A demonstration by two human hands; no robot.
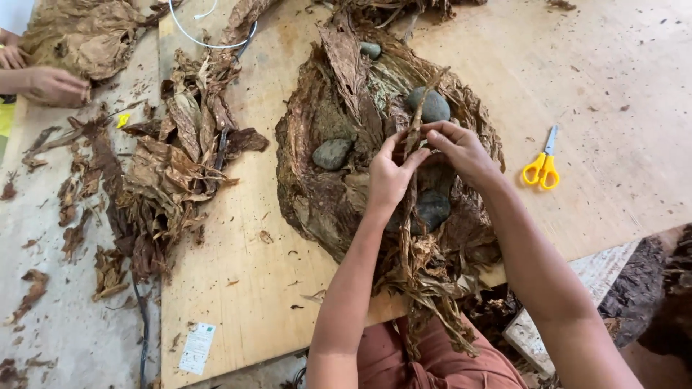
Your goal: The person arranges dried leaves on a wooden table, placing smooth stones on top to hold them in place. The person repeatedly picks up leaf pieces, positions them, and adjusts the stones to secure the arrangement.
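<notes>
Left hand (389, 176) is pinched shut on a dried brown leaf (412, 122) that stands up between both hands, and the right hand (461, 151) has its fingertips closed on the same leaf from the other side. The rest of that leaf trails down over the near edge of the board (245, 288) into the person's lap.

Going left to right: at the far left corner another person's hand (54, 86) rests on its own leaf heap (83, 32). Next comes a loose scatter of torn leaves (173, 158) along the board's left edge, with a white cable (205, 43) looping at the far edge and a small white card (197, 348) near the front left corner.

Mid-board is the big round pile (317, 194) of flattened leaves, right under the hands. I count four grey stones (332, 153) on it: one small at the far side, one left of the hands, one just behind the fingers, one darker below the wrists.

Right of the pile, well apart, lies one pair of yellow scissors (542, 164).
</notes>
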